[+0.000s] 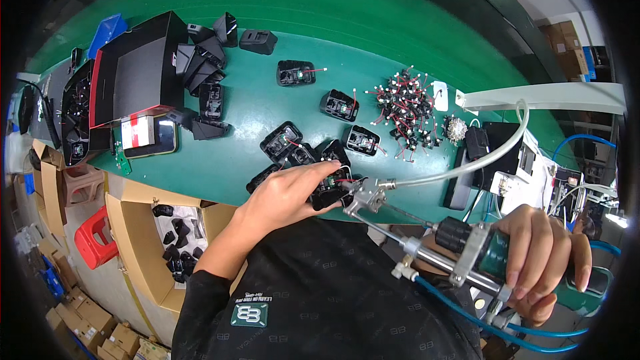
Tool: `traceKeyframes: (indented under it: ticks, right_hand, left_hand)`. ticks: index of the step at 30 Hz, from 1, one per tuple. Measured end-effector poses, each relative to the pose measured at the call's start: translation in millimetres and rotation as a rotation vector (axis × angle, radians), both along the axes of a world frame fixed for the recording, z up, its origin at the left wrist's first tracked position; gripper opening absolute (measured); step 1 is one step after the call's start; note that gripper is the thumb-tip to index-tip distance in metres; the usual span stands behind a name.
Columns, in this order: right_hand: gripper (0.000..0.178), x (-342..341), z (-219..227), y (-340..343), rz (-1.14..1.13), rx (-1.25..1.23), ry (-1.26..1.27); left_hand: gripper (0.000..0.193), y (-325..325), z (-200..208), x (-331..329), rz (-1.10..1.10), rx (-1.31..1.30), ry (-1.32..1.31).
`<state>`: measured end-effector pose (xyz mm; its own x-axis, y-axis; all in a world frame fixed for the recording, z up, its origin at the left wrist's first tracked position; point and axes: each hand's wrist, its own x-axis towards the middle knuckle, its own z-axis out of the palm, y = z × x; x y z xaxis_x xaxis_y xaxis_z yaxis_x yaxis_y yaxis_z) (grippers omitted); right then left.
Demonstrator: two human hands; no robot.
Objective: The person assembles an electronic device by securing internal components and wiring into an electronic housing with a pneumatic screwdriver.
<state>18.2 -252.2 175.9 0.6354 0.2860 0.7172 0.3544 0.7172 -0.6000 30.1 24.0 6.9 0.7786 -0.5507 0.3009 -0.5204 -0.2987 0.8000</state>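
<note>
My left hand (pixel 287 193) is closed round a black plastic housing (pixel 328 195) near the table's front edge. Small parts and thin red wires show inside the housing. My right hand (pixel 543 257) grips the back end of a handheld power screwdriver (pixel 460 253), which has a metal cylinder along it and air hoses attached. The screwdriver lies slantwise, its metal nose (pixel 365 197) at the right side of the housing. Whether the bit touches a screw is hidden. More open black housings (pixel 281 141) lie just beyond my left hand.
Farther back are loose housings (pixel 296 73) and a heap of small wired parts (pixel 407 110). A clear feed hose (pixel 467 168) arches over the table's right side. An open black box (pixel 143 70) stands left, beside black shells (pixel 205 63). A cardboard box (pixel 137 247) sits below the front edge.
</note>
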Motion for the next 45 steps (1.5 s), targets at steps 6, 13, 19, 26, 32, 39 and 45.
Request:
traceKeyframes:
  ticks: [6,13,19,26,32,39,45]
  right_hand:
    - [0.028,-5.6,-9.4,30.6,-0.408,-0.109,0.199]
    - [0.031,-1.5,-21.1,34.3,-0.375,-0.118,0.171]
    - [0.032,-1.4,-18.9,35.9,-0.376,-0.109,0.179]
    - [0.03,-5.5,-1.6,19.1,-0.559,-0.031,0.242]
    - [0.039,-8.4,-4.0,-3.5,-0.712,-0.017,0.277]
    - [0.038,-13.2,-6.1,-12.4,-0.782,-0.102,0.283]
    - [0.041,-16.5,-9.8,-28.2,-0.717,-0.139,0.303]
  left_hand:
    - [0.055,-1.7,4.9,-1.8,-0.02,-0.05,-0.023]
    - [0.055,-3.1,8.3,-2.1,-0.046,-0.077,-0.032]
    - [0.054,-3.8,9.3,-1.7,-0.047,-0.082,-0.037]
    - [0.064,6.5,0.3,-5.8,-0.007,-0.004,-0.028]
    - [0.057,2.8,2.7,-5.0,-0.031,-0.009,-0.011]
    - [0.057,-2.4,2.2,-5.7,-0.05,-0.027,-0.027]
    - [0.056,-2.8,2.6,-6.7,-0.055,-0.016,-0.024]
